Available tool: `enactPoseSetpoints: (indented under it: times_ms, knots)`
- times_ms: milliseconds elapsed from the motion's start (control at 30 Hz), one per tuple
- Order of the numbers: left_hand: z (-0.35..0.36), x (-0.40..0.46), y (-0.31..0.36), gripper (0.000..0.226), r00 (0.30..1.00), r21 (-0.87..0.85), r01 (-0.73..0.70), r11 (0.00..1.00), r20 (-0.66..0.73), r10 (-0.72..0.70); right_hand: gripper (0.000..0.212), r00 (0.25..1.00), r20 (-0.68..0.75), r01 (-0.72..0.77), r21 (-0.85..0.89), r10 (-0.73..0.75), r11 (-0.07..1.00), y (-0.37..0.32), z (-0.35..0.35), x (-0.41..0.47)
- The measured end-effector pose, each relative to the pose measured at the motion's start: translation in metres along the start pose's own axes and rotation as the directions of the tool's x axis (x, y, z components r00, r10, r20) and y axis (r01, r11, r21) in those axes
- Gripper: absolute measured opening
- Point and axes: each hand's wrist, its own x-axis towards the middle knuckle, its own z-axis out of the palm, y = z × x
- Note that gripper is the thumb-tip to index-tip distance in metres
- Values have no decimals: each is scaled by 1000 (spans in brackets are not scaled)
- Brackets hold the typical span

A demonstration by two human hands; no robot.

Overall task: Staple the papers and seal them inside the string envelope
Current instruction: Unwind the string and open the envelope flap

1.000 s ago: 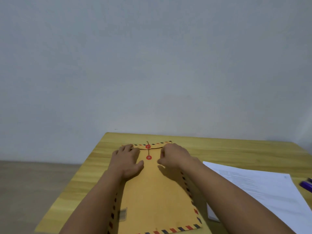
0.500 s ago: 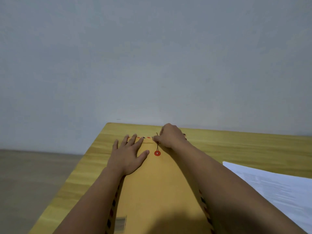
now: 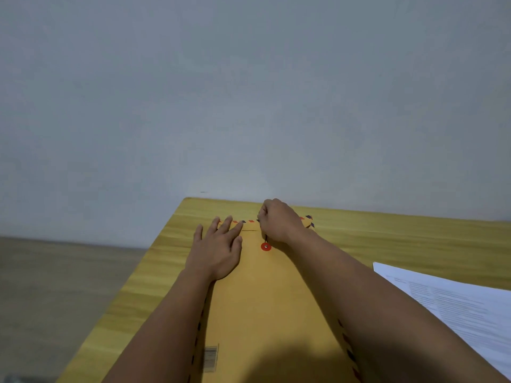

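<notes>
A yellow-brown string envelope [image 3: 265,299] with a red-and-blue striped border lies lengthwise on the wooden table [image 3: 387,233]. Its flap end points away from me, and a red button [image 3: 266,246] shows below the flap. My left hand [image 3: 218,250] lies flat with straight fingers on the envelope's upper left part. My right hand [image 3: 279,223] is curled at the flap and pinches the dark string [image 3: 265,236], which runs down to the red button. The upper button is hidden under my right hand.
A sheet of printed white papers [image 3: 456,308] lies on the table to the right of the envelope, partly behind my right forearm. The table's left edge [image 3: 124,286] drops to a grey floor. A plain wall stands behind the table.
My right hand has moved from beside the red buttons up to the flap and taken hold of the string. My left hand flattened on the envelope. The view moved closer and shifted left.
</notes>
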Motion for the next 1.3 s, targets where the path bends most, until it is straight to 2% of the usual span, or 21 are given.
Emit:
enactPoseSetpoints:
  times_ms: [100,200,267,400,600,667,733,767,800,833,933,1000,1067,1167,1300]
  knots:
    - [0,0,0,55,1000,4,3,1000,7,-3,21,998,-50,26,-60,-29,998,3,-3,-7]
    - [-1,-2,0,55,1000,7,4,1000,12,-4,18,995,-77,-64,-63,59,996,5,-7,-7]
    - [-1,-3,0,55,1000,3,1,1000,9,-1,15,990,-38,-134,-34,133,990,9,-12,-5]
    - [-1,-1,-1,55,1000,-15,5,1000,4,-5,15,981,9,-193,55,192,980,22,-19,-5]
    - [1,0,-2,55,1000,-9,12,1000,2,-12,18,965,-51,-227,315,256,921,40,-28,-14]
    - [1,0,-1,55,1000,-5,12,1000,-1,-12,19,963,-45,-202,525,264,827,38,-32,-20]
    - [1,0,-1,55,1000,-3,14,1000,-1,-14,12,971,53,-196,737,235,647,30,-40,-27]
    - [1,0,-1,55,1000,-1,15,1000,1,-15,8,972,113,-212,797,205,566,24,-44,-31]
    - [1,1,-1,55,1000,3,16,1000,0,-16,7,972,159,-228,814,172,534,19,-46,-34]
    - [1,1,-1,54,1000,6,16,1000,-1,-16,8,973,186,-232,783,139,577,15,-47,-38]
    - [0,-1,-1,54,1000,6,17,1000,2,-17,13,977,207,-162,553,54,817,6,-40,-49]
    - [-1,-1,0,54,1000,7,17,1000,1,-17,14,982,190,-66,427,-18,902,4,-37,-55]
    - [-1,-1,1,54,1000,16,14,1000,2,-14,9,979,189,33,228,-78,973,3,-41,-61]
    - [-1,-1,0,54,1000,20,17,1000,4,-17,26,974,213,96,-64,-80,993,-4,-45,-66]
    - [0,0,-1,54,1000,10,13,1000,-5,-13,16,964,260,128,-292,-51,948,-18,-46,-65]
